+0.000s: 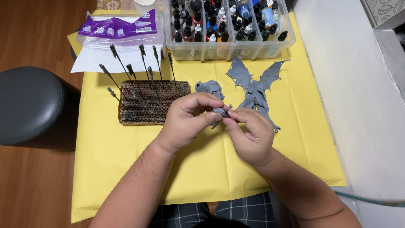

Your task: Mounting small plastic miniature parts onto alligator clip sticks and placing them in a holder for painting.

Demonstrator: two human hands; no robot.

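Note:
My left hand and my right hand meet over the yellow paper sheet. Both pinch a small grey miniature part between thumbs and fingertips. Just behind the hands stands a grey winged figure with spread, ragged wings. Another grey model piece lies to its left, partly hidden by my left fingers.
A corrugated cardboard block holds several clip sticks upright. A clear plastic organiser full of small paint bottles sits at the back. A purple packet on white tissue lies back left. A dark round stool stands left.

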